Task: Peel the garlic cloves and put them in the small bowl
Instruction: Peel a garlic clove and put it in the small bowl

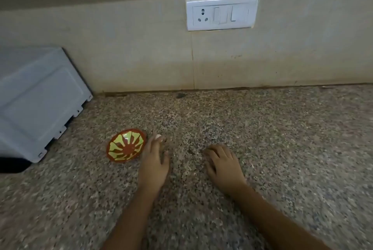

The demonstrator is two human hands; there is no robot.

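1. Our left hand (154,159) lay low over the counter (282,148), fingers fairly straight and thumb spread apart, gripping nothing that we could see.
2. A small white piece, which we took for a garlic clove (158,136), sat right at its fingertips. It was too blurred for us to tell whether the fingers touched it.
3. Our right hand (223,164) rested to the right, well apart from the left, with its fingers loosely curled. Nothing showed in it.
4. The small bowl (121,138) stood just left of the left hand and looked empty, so we judged the task was at its start.
5. To do this step well, we thought it best to pinch the clove firmly by one end, bring it between both hands, and strip the skin over the counter rather than over the bowl.
6. Open counter stretched to the right and far side, giving room to work.
7. A grey appliance (40,98) crowded the left, near the bowl. The wall (141,58), with its socket plate (222,13), closed the far edge.
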